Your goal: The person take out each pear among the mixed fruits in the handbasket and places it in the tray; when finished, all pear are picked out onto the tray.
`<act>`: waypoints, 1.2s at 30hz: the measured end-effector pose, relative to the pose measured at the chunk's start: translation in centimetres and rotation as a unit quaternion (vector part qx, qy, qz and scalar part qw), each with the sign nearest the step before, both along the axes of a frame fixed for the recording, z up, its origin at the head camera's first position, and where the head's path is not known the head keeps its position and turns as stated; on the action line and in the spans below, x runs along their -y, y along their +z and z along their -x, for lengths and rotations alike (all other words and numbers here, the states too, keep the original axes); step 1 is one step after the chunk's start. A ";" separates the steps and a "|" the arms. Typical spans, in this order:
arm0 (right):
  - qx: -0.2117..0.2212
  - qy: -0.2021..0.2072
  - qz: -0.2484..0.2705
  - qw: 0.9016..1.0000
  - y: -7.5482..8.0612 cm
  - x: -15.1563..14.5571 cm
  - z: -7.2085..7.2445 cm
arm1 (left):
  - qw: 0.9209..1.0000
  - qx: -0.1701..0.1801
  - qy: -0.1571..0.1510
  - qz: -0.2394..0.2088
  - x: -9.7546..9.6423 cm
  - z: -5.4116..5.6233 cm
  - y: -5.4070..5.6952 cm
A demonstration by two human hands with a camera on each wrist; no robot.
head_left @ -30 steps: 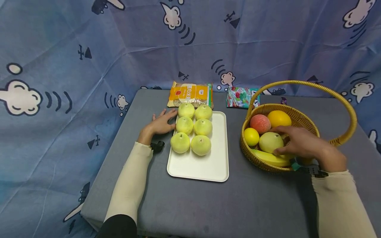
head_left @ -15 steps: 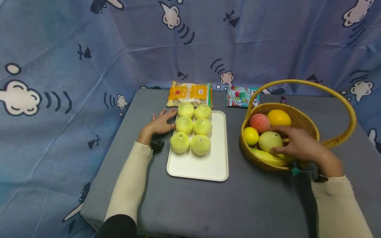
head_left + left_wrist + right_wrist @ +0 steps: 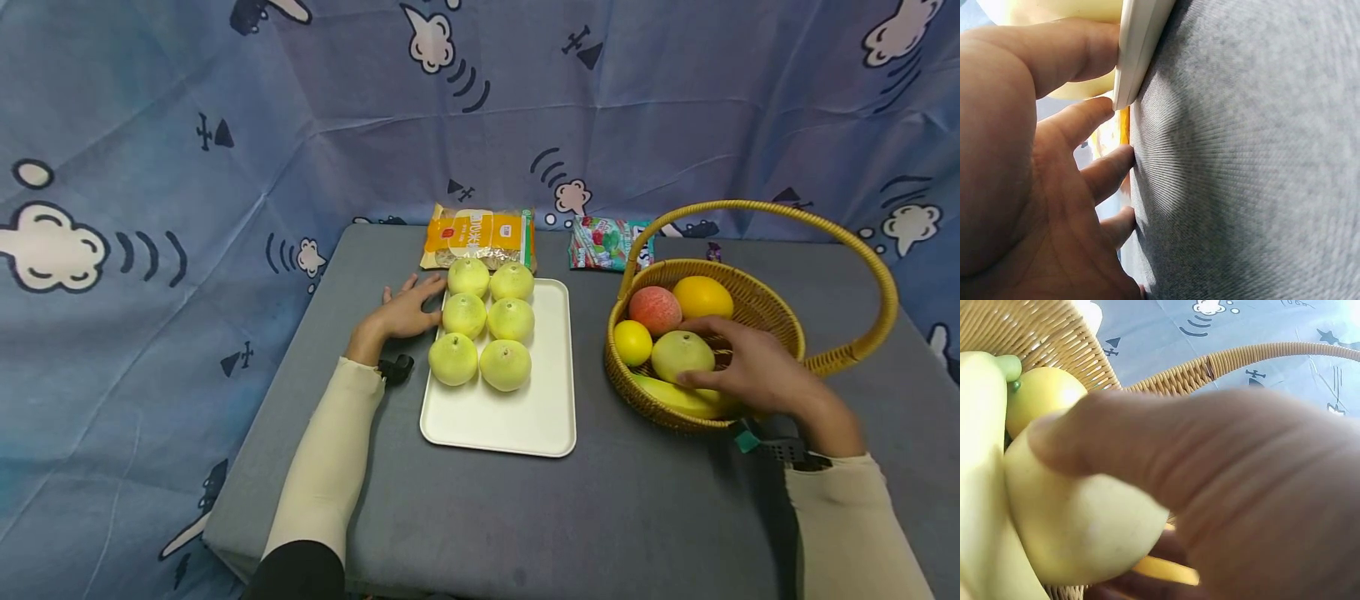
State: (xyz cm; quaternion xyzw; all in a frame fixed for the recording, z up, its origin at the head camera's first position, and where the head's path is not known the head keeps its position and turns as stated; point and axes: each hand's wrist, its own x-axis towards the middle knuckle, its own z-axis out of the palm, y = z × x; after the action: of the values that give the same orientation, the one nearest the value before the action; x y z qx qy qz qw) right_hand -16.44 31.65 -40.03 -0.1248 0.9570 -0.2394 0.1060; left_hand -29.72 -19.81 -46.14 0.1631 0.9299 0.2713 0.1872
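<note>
In the basket (image 3: 780, 296), my right hand (image 3: 757, 362) grips a pale green round fruit (image 3: 681, 354), thumb on its near side and fingers round the far side. The right wrist view shows the thumb across this fruit (image 3: 1079, 512), which lies against a banana (image 3: 985, 487). My left hand (image 3: 405, 312) rests on the table with its fingers spread, thumb and index fingertip at the left edge of a white tray (image 3: 498, 429). Close up, those fingertips meet the tray's rim (image 3: 1138, 50). Several yellow-green round fruits (image 3: 506, 365) stand in two columns on the tray.
Around the gripped fruit lie a peach (image 3: 655, 311), an orange (image 3: 703, 297), a lemon (image 3: 633, 343) and the banana (image 3: 678, 397). The basket's tall handle (image 3: 873, 250) arches over to the right. Behind the tray lies an orange-yellow food packet (image 3: 480, 236), with a colourful packet (image 3: 603, 244) farther right.
My right hand and wrist have shifted slightly left and its fingers have closed in round the pale green fruit. The left hand, tray and fruits on it stay put.
</note>
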 end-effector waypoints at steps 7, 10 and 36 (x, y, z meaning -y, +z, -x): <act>-0.032 0.000 0.018 0.999 -0.1 -0.1 -0.5 | 1.000 -0.003 0.003 0.009 -0.1 0.0 -0.1; -0.053 0.001 0.033 0.998 0.1 0.0 -0.8 | 1.000 -0.003 0.003 0.008 -0.2 0.0 -0.1; -0.091 0.049 0.212 0.972 3.1 5.4 -4.1 | 1.000 -0.003 0.004 0.005 0.0 0.0 -0.1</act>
State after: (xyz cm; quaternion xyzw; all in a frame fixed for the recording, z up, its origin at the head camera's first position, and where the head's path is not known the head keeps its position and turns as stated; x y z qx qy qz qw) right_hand -12.39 26.25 -36.94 -0.2126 0.8827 -0.4191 0.0012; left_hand -29.76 -19.79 -46.26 0.1590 0.9325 0.2668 0.1844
